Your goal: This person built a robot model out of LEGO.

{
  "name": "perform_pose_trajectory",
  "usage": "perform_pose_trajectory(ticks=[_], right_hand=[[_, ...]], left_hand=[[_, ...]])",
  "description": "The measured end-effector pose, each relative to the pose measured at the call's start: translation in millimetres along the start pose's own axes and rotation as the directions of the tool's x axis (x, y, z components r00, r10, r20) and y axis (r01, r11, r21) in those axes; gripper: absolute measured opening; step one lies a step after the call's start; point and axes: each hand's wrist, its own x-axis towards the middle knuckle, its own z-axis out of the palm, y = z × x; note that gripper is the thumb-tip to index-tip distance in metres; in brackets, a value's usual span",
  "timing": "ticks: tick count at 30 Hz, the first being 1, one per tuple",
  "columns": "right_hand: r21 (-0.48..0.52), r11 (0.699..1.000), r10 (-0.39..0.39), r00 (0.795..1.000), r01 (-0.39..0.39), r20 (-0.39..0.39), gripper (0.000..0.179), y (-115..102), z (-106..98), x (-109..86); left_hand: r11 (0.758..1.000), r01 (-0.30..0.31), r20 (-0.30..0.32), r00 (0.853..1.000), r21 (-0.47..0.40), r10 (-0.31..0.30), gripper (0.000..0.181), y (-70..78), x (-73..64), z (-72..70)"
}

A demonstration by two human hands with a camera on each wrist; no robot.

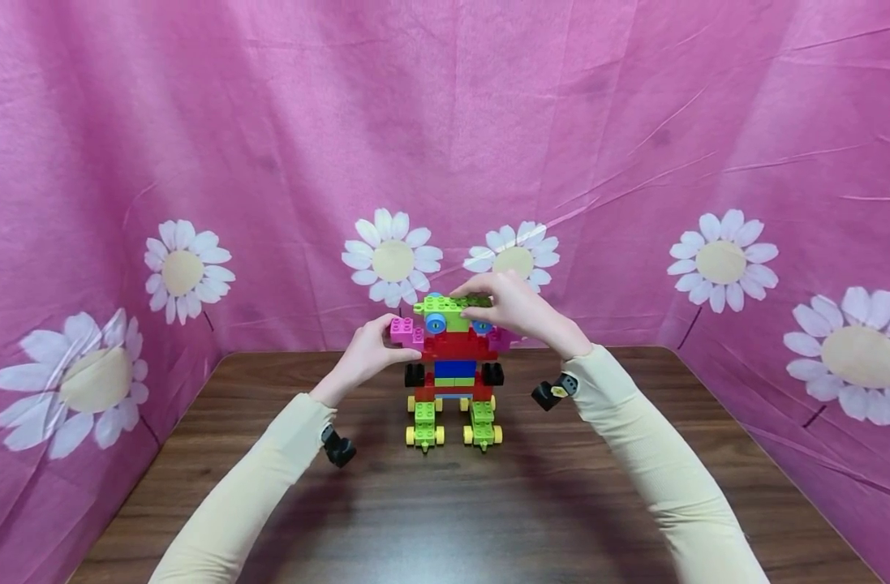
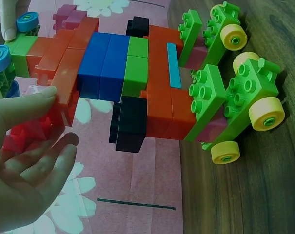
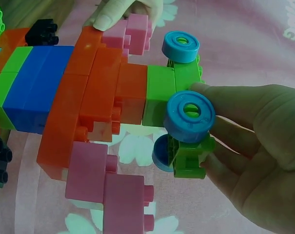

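A toy robot figure of building bricks (image 1: 455,369) stands upright on the table. Its body is of red bricks (image 2: 64,73) and blue bricks (image 2: 103,66), with pink bricks (image 3: 123,202) as arms. At the top, a green wheeled base with blue wheels (image 3: 190,117) sits on a green brick (image 3: 159,95). My right hand (image 1: 518,304) pinches this base from its right side. My left hand (image 1: 364,353) holds the figure's shoulder, the thumb on a red brick and the fingers behind the pink arm. Below, green wheeled bases with yellow wheels (image 2: 266,113) form the feet.
The brown wooden table (image 1: 415,519) stretches around the figure. Behind and at both sides hangs a pink cloth (image 1: 284,162) with large white daisies (image 1: 722,261). Black wrist cameras (image 1: 338,446) hang below both wrists.
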Motion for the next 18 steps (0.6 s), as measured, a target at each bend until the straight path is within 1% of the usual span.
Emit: perform_pose_trajectory(ticks=[6,11,15,18], right_hand=[[0.003,1.0,-0.013,1.0,0.013,-0.008,0.032,2.7,1.5,0.8],[0.049,0.998,-0.023,0.999,0.026,-0.043,0.029,0.8,-4.5,-4.7],[0.074,0.997,-0.006,0.992,0.016,-0.127,0.026,5.8,-13.5,-14.0],[0.052,0.999,0.013,0.977,-0.002,-0.211,0.024,19.2,-18.1,-23.9]], left_hand=[[1.0,0.008,-0.003,1.0,0.0,-0.008,0.045,-1.3,0.9,0.7],[1.0,0.016,-0.009,1.0,0.004,-0.016,0.045,-4.0,0.4,0.2],[1.0,0.02,-0.009,1.0,0.0,-0.02,0.048,-5.7,-0.8,-0.9],[0.999,0.025,0.004,1.0,-0.027,-0.025,0.056,-7.6,-2.9,-3.7]])
